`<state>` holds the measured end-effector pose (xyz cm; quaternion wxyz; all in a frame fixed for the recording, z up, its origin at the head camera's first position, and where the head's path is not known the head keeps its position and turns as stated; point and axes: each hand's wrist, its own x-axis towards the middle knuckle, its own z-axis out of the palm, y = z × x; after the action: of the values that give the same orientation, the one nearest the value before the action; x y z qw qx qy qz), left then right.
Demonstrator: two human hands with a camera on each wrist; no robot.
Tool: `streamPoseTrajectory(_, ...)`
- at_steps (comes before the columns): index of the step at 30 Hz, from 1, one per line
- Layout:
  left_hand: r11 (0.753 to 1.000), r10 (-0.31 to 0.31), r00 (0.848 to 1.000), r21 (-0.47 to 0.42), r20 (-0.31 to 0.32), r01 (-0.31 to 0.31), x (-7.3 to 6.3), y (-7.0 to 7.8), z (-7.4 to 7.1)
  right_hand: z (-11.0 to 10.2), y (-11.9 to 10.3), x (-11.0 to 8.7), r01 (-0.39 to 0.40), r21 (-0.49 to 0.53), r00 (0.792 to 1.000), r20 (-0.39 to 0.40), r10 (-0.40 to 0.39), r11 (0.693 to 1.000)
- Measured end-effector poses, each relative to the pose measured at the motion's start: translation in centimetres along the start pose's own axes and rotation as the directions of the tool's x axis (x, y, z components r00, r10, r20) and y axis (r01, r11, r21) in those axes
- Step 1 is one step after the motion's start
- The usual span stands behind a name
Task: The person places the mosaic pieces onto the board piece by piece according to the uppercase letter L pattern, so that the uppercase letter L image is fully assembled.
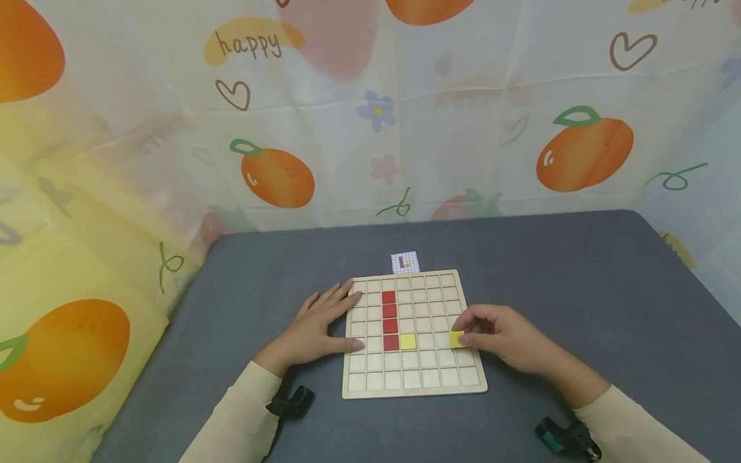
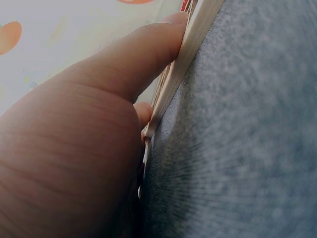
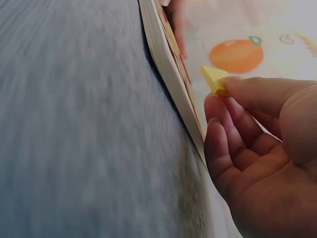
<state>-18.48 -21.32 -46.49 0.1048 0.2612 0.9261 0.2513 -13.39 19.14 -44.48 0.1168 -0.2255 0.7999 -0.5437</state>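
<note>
A wooden grid board [image 1: 412, 381] lies on the grey table. Several red square tiles [image 1: 390, 311] form a column in its cells, and a yellow tile [image 1: 408, 341] sits directly right of the lowest red one. My left hand [image 1: 315, 328] rests on the board's left edge with thumb and fingers spread; the left wrist view shows the thumb [image 2: 153, 44] touching the rim. Between thumb and fingertips, my right hand [image 1: 503, 337] pinches another yellow tile [image 1: 456, 339] over the board's right side. In the right wrist view that tile [image 3: 215, 79] is held tilted, above the board's surface.
A small printed card [image 1: 405, 262] with a grid pattern lies at the board's far edge. The grey tabletop [image 1: 278, 270] surrounds the board. Behind it hangs a curtain [image 1: 451, 128] printed with oranges. Black wrist devices [image 1: 292, 402] sit near both sleeves.
</note>
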Motion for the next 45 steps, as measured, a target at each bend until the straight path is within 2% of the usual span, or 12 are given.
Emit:
streamPoseTrajectory(9,1.0,0.005,1.0,-0.009,-0.003,-0.005,0.0,0.3,-0.2,1.8,-0.6,1.3,0.016,-0.005,1.0,-0.013,-0.016,1.0)
streamPoseTrajectory(20,1.0,0.025,1.0,-0.017,-0.003,-0.025,0.0,0.4,-0.1,3.7,-0.6,2.8,-0.03,-0.159,0.998,-0.06,0.021,0.987)
streamPoseTrajectory(28,0.999,0.027,1.0,-0.022,-0.013,-0.027,-0.2,0.4,-0.2,4.0,-0.9,3.0,-0.038,-0.192,0.996,-0.091,0.021,0.981)
streamPoseTrajectory(31,0.999,0.025,1.0,-0.022,-0.015,-0.025,-0.3,0.3,-0.2,4.1,-0.9,3.0,-0.029,-0.199,0.996,-0.084,0.012,0.979)
streamPoseTrajectory(38,1.0,0.019,1.0,-0.012,-0.015,-0.019,-0.2,0.2,-0.1,4.0,-0.7,2.9,0.054,-0.258,0.998,-0.029,-0.064,0.965)
streamPoseTrajectory(45,1.0,0.005,1.0,-0.005,-0.002,-0.005,-0.1,0.0,0.0,3.6,-0.6,2.8,0.081,-0.214,0.997,0.03,-0.076,0.974)
